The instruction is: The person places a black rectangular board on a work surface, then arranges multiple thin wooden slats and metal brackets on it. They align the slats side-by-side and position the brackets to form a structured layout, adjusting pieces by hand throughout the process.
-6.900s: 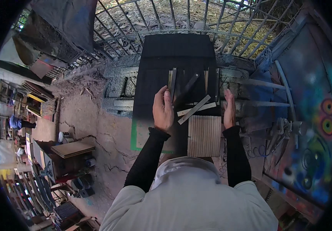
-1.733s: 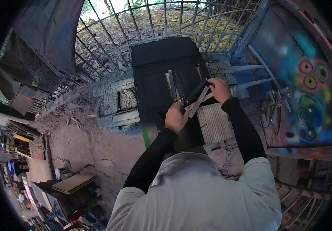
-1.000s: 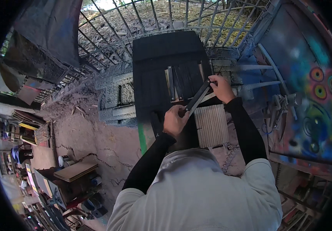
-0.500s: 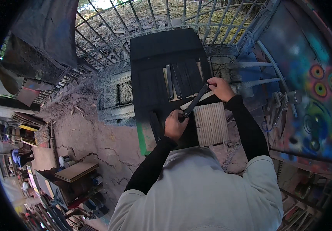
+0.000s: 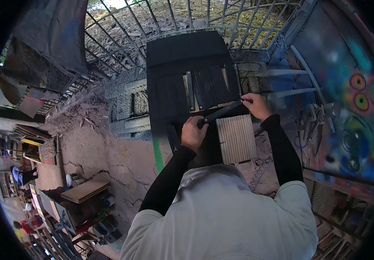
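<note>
Between my two hands is a narrow black strip (image 5: 223,112), slanting up to the right, with small round marks near its ends. My left hand (image 5: 193,133) pinches its lower left end. The upper right end is in the fingertips of my right hand (image 5: 257,106). Beneath lies a large black board (image 5: 187,52). Several similar black strips (image 5: 199,89) rest on it side by side, with pale wood showing along some edges. A row of pale wooden slats (image 5: 237,139) lies just below the held strip. Left of my left hand is another dark piece (image 5: 173,135).
A metal bar fence (image 5: 187,15) stands beyond the board. A paint-splashed panel (image 5: 347,99) rises at the right, with a spray gun (image 5: 319,113) hanging near it. Brown boards (image 5: 85,192) are stacked at the lower left. A coiled hose (image 5: 260,173) lies by the slats.
The black strip now covers the pale strip that showed under it at an angle. My right hand has moved slightly right and down; my left has shifted slightly left and up.
</note>
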{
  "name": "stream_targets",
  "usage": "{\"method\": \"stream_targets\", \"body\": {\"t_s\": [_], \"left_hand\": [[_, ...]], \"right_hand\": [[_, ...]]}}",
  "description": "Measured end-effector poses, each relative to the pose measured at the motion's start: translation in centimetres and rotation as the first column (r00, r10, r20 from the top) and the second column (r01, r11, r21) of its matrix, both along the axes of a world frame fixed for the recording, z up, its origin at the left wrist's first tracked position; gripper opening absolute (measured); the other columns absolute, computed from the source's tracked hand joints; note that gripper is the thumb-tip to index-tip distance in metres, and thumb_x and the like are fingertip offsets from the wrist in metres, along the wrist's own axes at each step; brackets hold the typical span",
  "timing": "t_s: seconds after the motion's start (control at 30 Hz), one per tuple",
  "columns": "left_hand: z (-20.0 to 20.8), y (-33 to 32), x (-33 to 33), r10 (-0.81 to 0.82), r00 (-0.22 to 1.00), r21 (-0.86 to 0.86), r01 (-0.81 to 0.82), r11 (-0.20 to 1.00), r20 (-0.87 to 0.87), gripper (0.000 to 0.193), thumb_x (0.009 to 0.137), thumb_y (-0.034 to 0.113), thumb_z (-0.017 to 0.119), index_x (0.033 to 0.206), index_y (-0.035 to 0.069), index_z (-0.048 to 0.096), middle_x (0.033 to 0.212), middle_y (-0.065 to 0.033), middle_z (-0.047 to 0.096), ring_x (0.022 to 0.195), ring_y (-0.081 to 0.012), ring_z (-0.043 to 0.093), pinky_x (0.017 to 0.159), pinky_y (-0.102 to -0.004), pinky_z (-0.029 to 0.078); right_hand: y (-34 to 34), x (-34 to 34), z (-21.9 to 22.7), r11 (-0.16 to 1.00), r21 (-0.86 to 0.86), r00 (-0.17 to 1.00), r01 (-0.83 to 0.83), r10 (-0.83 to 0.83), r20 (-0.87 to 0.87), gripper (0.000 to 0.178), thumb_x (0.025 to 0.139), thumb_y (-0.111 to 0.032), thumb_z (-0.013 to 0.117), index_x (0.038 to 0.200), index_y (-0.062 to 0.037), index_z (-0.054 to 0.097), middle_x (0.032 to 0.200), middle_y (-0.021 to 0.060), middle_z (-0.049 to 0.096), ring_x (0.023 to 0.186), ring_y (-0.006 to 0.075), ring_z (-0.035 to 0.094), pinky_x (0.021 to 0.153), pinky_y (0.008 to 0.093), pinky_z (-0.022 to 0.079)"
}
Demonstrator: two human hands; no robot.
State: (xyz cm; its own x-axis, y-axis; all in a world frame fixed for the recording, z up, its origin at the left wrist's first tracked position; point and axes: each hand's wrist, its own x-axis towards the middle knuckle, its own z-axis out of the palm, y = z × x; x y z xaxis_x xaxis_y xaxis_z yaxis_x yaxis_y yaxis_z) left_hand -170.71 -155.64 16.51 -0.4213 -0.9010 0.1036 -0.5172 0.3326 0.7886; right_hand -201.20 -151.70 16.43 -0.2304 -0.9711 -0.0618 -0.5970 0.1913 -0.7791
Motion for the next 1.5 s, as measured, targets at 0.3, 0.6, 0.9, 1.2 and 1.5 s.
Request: {"method": "stream_targets", "body": {"t_s": [0.3,0.6,0.9,1.2,1.5], "left_hand": [[-1.4,0.0,-0.1,0.161,0.985,0.402,-0.126,0.907,-0.055,0.039,0.082,0.022,0.074,0.107,-0.008,0.066,0.091,-0.0207,0.072,0.079,-0.03,0.071,0.074,-0.0369,0.055],[0.5,0.3,0.0,0.257,0.911,0.507,-0.062,0.86,-0.323,0.038,0.086,0.016,0.074,0.112,-0.011,0.063,0.093,-0.0131,0.071,0.081,-0.0125,0.067,0.072,-0.0256,0.055],[3.0,2.5,2.7,0.454,0.63,0.675,0.155,0.721,-0.63,0.034,0.083,0.005,0.075,0.113,-0.004,0.06,0.101,-0.0056,0.065,0.092,-0.0108,0.062,0.085,-0.0242,0.051],[2.7,3.3,4.9,0.628,0.525,0.81,0.258,0.526,-0.575,0.021,0.096,0.014,0.058,0.112,0.0,0.057,0.104,-0.0098,0.06,0.094,-0.0212,0.063,0.087,-0.0368,0.055],[2.9,8.2,6.1,0.742,0.54,0.902,0.378,0.207,-0.397,0.028,0.097,0.028,0.053,0.112,0.004,0.054,0.101,-0.0114,0.056,0.097,-0.0275,0.058,0.091,-0.0432,0.052]], "right_hand": [[0.1,-0.2,-0.4,0.996,0.088,0.996,0.027,-0.035,0.086,0.029,0.089,-0.018,0.067,0.109,0.0025,0.068,0.099,0.0163,0.071,0.092,0.0264,0.068,0.08,0.0364,0.052],[0.3,0.3,1.9,0.988,0.011,0.911,0.152,-0.144,0.385,0.03,0.089,-0.017,0.067,0.109,0.0048,0.067,0.092,0.0093,0.07,0.082,0.0163,0.066,0.073,0.0303,0.051],[-1.1,4.6,9.8,0.977,-0.172,0.871,0.124,-0.024,0.491,0.025,0.09,-0.014,0.067,0.108,0.0031,0.067,0.1,0.0051,0.067,0.092,0.0105,0.061,0.085,0.0252,0.047],[-2.5,5.7,8.9,0.997,-0.001,0.841,-0.074,0.063,0.537,0.022,0.092,-0.016,0.067,0.107,-0.0001,0.065,0.095,0.0035,0.064,0.091,0.011,0.063,0.079,0.0249,0.052],[-5.2,7.3,7.7,0.878,0.368,0.896,-0.306,0.134,0.424,0.024,0.091,-0.022,0.069,0.098,0.0003,0.069,0.08,0.0029,0.064,0.067,0.0103,0.064,0.062,0.0238,0.055]]}}
